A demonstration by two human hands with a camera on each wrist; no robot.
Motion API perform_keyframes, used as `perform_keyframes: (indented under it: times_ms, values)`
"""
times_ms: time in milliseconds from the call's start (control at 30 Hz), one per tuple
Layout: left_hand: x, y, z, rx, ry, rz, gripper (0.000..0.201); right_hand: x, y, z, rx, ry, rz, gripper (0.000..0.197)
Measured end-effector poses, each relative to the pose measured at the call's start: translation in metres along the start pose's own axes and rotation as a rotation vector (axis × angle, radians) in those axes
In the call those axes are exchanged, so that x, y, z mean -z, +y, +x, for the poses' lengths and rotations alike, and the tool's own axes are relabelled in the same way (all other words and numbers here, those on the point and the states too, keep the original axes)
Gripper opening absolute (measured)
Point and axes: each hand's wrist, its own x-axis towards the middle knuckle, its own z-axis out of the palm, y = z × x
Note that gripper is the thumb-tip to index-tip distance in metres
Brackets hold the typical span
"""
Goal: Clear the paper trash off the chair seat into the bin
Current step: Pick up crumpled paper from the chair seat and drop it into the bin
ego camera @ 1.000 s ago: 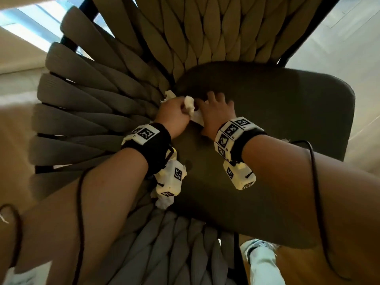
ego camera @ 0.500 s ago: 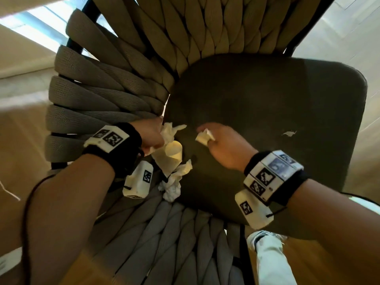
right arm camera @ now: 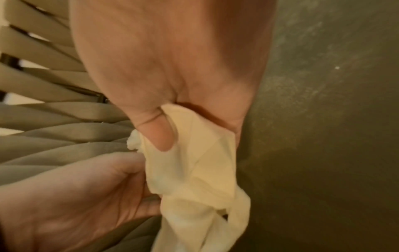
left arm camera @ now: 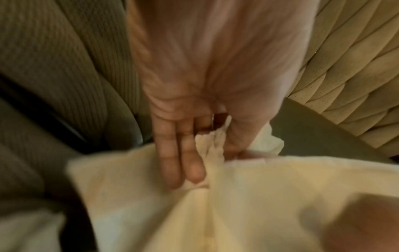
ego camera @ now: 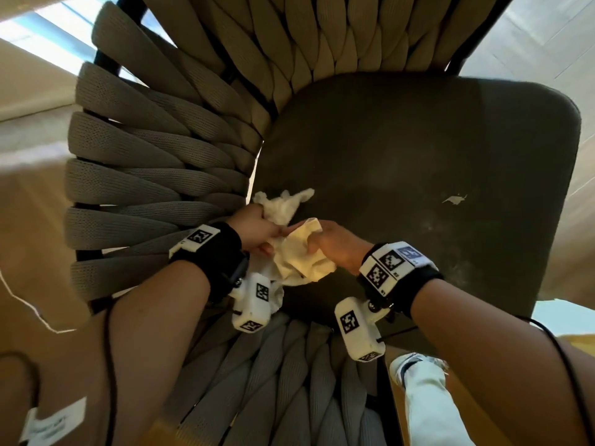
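Paper [ego camera: 299,259] hangs bunched between both hands above the seat [ego camera: 418,175]. Left hand [ego camera: 257,226] clamps one wad; right hand [ego camera: 335,243] pinches another. Gather both into one grip, then collect the scrap [ego camera: 454,199]. Bin unseen.

Since half a second ago the right hand [ego camera: 335,244] has closed in on the left hand [ego camera: 257,228] at the chair seat's [ego camera: 418,162] left edge. Both now grip the same crumpled paper [ego camera: 297,255], where earlier the right pinched a separate small scrap.
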Motion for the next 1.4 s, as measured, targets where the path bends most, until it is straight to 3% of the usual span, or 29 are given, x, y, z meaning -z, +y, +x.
perform_keyframes:
  times_ms: [133, 300, 367, 467, 533, 600, 667, 733, 800, 933, 1033, 1133, 1200, 1300, 1400]
  values:
    - [-0.021, 0.008, -0.005, -0.017, -0.112, -0.194, 0.020, 0.010, 0.008, -0.006, -0.013, 0.102, 0.135, 0.042]
    - [-0.022, 0.025, -0.009, -0.178, -0.080, -0.150, 0.028, 0.030, 0.010, -0.021, 0.038, 0.137, 0.243, 0.046]
    - [-0.019, 0.034, -0.013, -0.245, -0.106, -0.063, 0.025, 0.039, 0.010, -0.031, 0.050, 0.138, 0.409, 0.044]
    - [-0.023, 0.052, -0.026, -0.405, -0.251, 0.148, 0.020, 0.050, 0.007, -0.045, 0.074, 0.070, 0.712, 0.047]
    - [-0.030, 0.065, -0.032, -0.579, -0.274, 0.298, 0.026, 0.056, 0.002, -0.051, 0.094, 0.036, 0.705, 0.053]
    - [-0.038, 0.074, -0.036, -0.672, -0.198, 0.299, 0.021, 0.062, -0.001, -0.053, 0.118, 0.075, 0.662, 0.057]
    - [-0.039, 0.078, -0.038, -0.630, -0.178, 0.095, 0.026, 0.070, -0.002, -0.055, 0.149, 0.174, 0.717, 0.053]
    - [-0.033, 0.076, -0.042, -0.523, -0.244, -0.182, 0.034, 0.079, 0.002, -0.059, 0.144, 0.301, 0.785, 0.045]
    - [-0.023, 0.068, -0.042, -0.433, -0.189, -0.251, 0.029, 0.086, 0.008, -0.065, 0.090, 0.435, 0.802, 0.049]
    - [-0.008, 0.035, -0.024, -0.273, 0.118, 0.372, 0.023, 0.089, 0.018, -0.082, 0.008, 0.571, 0.733, 0.043]
    - [-0.014, 0.016, -0.007, -0.097, 0.066, 0.689, 0.045, 0.089, 0.027, -0.089, -0.023, 0.586, 0.665, 0.038]
    - [-0.028, 0.008, 0.006, 0.010, 0.002, 0.745, 0.084, 0.087, 0.033, -0.091, -0.058, 0.587, 0.621, 0.037]
    - [-0.038, 0.007, 0.011, 0.038, 0.061, 0.771, 0.095, 0.084, 0.036, -0.092, -0.060, 0.568, 0.607, 0.036]
    - [-0.045, 0.007, 0.014, 0.065, 0.145, 0.751, 0.089, 0.078, 0.042, -0.091, -0.005, 0.474, 0.562, 0.047]
    - [-0.046, 0.006, 0.017, 0.023, 0.143, 0.781, 0.053, 0.073, 0.045, -0.090, 0.032, 0.420, 0.505, 0.067]
